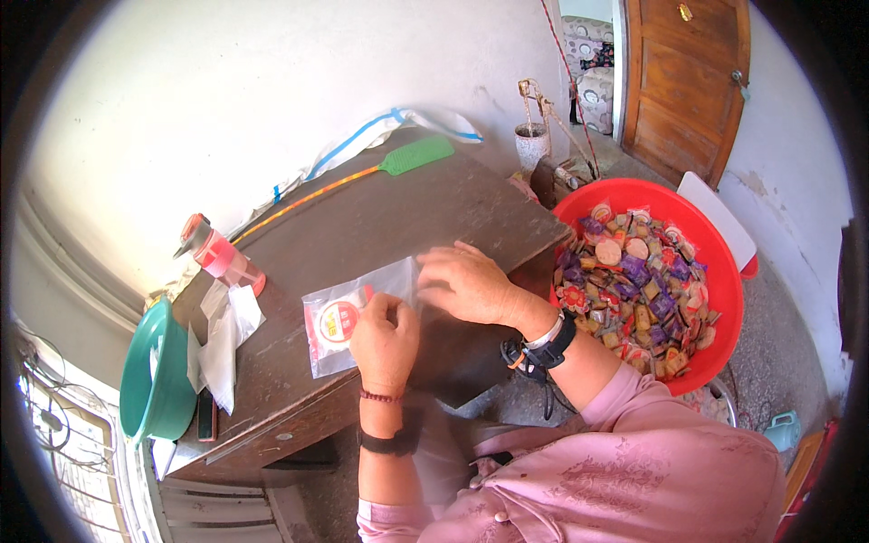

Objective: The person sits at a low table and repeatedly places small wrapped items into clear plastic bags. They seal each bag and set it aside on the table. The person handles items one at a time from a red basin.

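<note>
A clear plastic bag (396, 276) lies on the dark wooden table in front of me, with a round wrapped snack (337, 322) inside it. The snack's wrapper is red and white and bears writing. My left hand (388, 339) is closed on the bag's near side, its fingers curled over the plastic. At the bag's right end is my right hand (468, 284), slightly blurred, its fingertips against or just beside the edge. Whether those fingers pinch the plastic is hidden.
A red tub (730, 319) full of wrapped snacks stands to the right. On the table (448, 203) are a green fly swatter (415, 155), a pink drinking bottle (227, 258), loose plastic bags (220, 339), a phone (207, 415) and a green basin (146, 387) at the left edge.
</note>
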Demonstrator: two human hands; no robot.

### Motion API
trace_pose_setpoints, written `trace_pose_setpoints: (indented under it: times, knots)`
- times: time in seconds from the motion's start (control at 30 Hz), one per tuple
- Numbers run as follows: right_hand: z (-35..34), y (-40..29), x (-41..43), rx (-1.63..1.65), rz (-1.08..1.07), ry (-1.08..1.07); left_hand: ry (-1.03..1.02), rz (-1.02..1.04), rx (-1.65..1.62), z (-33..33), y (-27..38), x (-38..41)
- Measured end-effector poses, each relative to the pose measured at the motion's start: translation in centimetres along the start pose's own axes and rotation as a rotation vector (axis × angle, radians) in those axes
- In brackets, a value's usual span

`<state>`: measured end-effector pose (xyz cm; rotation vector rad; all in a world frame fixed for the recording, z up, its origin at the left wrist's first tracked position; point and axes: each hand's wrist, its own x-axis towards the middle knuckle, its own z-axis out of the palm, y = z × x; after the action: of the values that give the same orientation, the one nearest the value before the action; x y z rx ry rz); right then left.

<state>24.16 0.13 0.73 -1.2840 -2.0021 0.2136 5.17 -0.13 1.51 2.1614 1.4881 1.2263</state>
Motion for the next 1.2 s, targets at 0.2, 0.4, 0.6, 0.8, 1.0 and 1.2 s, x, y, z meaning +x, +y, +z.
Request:
trace_pose_setpoints:
  times: [0.2, 0.4, 0.6, 0.8, 1.0, 1.2]
  knots:
    - [0.7, 0.2, 0.4, 0.068, 0.101, 0.163, 0.025, 0.074, -0.127, 0.0, -0.9, -0.5]
    - [2.0, 0.9, 1.5, 0.184, 0.141, 0.216, 0.01, 0.06, -0.199, 0.0, -1.3, -0.9]
    - [2.3, -0.2, 1.6, 0.216, 0.202, 0.206, -0.042, 0.069, -0.179, -0.2, -1.3, -1.0]
    - [2.4, -0.2, 1.5, 0.198, 0.221, 0.211, -0.053, -0.02, -0.303, -0.6, -0.8, -1.3]
    - [2.5, -1.0, 1.4, 0.159, 0.182, 0.254, 0.13, 0.221, 0.013, -0.2, -2.1, -0.9]
    - [2.3, -0.7, 1.2, 0.065, 0.14, 0.382, -0.038, 0.136, 0.12, -1.2, 0.2, -0.5]
